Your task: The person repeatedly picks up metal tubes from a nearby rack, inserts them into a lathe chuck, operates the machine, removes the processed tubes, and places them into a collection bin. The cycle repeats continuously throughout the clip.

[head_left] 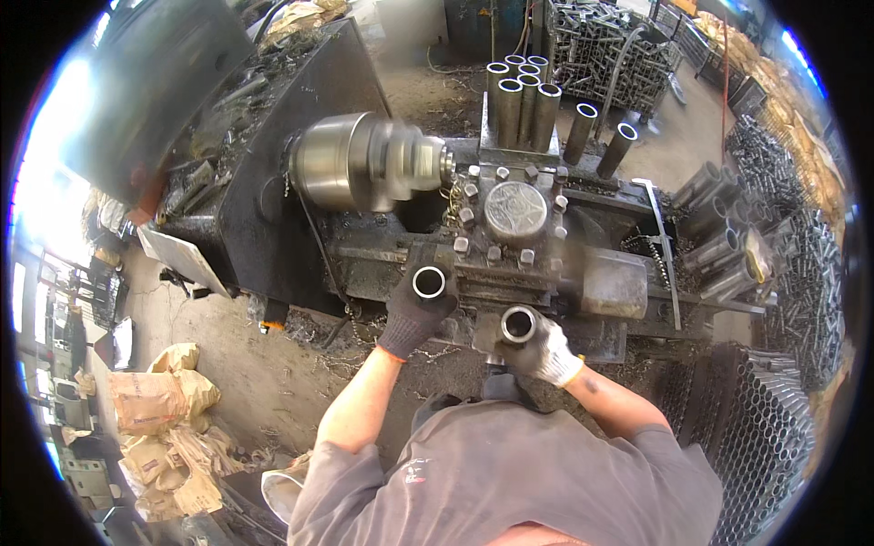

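My left hand (419, 315), in a dark glove with an orange cuff, is closed round an upright metal tube (429, 282) with a bright rim. My right hand (548, 353), in a dark and white glove, grips a second metal tube (519, 324) whose open end faces up. Both are at the near side of a lathe. Just beyond them is a square tool post (515, 211) ringed with bolts. To its left, the chuck (339, 162) holds a workpiece (414, 164) that looks blurred, as if spinning. The gloves hide the tubes' lower parts.
Several upright tubes (526, 109) stand behind the tool post, with two more (601, 150) beside them. A caliper-like metal tool (663, 250) lies on the lathe's right. Stacked tubes (765, 428) fill the right side. Paper sacks (164, 400) lie on the left floor.
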Tool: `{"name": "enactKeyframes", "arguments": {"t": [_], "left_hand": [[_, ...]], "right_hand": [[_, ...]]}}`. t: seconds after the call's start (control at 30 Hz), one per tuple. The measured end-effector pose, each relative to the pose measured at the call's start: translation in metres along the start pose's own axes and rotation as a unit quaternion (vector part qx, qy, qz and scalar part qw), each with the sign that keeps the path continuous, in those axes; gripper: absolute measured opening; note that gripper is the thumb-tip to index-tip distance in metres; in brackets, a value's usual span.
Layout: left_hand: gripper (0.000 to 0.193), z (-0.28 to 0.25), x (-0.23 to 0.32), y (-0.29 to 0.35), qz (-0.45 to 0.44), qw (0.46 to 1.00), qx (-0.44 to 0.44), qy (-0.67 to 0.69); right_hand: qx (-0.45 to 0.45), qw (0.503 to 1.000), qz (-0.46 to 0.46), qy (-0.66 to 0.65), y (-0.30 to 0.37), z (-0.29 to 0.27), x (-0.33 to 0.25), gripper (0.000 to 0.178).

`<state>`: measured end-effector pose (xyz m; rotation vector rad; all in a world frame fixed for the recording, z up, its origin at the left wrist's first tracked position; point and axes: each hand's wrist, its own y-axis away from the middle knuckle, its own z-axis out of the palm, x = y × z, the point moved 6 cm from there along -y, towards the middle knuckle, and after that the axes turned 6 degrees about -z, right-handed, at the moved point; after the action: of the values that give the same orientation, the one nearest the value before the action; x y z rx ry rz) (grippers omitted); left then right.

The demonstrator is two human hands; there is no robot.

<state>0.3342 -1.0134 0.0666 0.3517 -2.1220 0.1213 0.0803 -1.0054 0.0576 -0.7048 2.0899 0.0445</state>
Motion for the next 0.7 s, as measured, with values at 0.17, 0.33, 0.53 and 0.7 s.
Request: {"name": "enactKeyframes", "arguments": {"t": [0.17, 0.33, 0.53, 0.7], "left_hand": [[0.043, -0.059, 0.011, -0.03, 0.025, 0.988, 0.153, -0.012], [0.038, -0.031, 0.016, -0.029, 0.07, 0.985, -0.042, 0.153], [0.051, 0.007, 0.001, -0.021, 0.115, 0.991, -0.07, -0.005], [0.067, -0.004, -0.003, -0.023, 0.084, 0.985, -0.139, 0.064]], "right_hand": [[-0.23, 0.954, -0.076, 0.174, -0.01, -0.073, -0.014, 0.048], [-0.016, 0.979, -0.198, 0.044, -0.128, -0.133, -0.094, 0.066], [-0.31, 0.906, 0.155, 0.243, -0.302, -0.044, -0.062, 0.082], [-0.42, 0.886, -0.028, 0.196, -0.337, 0.009, -0.004, 0.044]]}}
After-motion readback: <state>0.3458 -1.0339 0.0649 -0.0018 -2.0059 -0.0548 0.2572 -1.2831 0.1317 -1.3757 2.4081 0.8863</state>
